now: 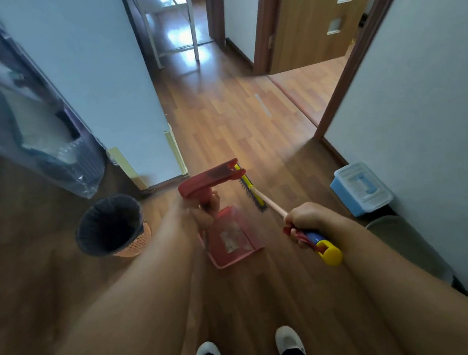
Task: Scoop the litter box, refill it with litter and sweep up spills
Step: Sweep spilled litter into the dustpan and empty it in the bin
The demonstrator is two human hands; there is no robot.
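Observation:
My left hand (206,210) grips the upright handle of a red dustpan (232,240), whose pan hangs above the wooden floor with pale bits of litter in it. My right hand (305,222) grips the handle of a broom (256,193) near its blue, red and yellow end. The broom's yellow and dark brush head lies just beyond the dustpan's handle top. A blue and white litter box (361,188) stands by the right wall, to the right of the broom.
An orange waste basket (110,226) lined with a dark bag stands on the floor left of the dustpan. A white wall corner (126,101) juts out ahead on the left. A grey bin (409,244) sits by the right wall. Open doorways lie ahead. My white shoes (249,347) show below.

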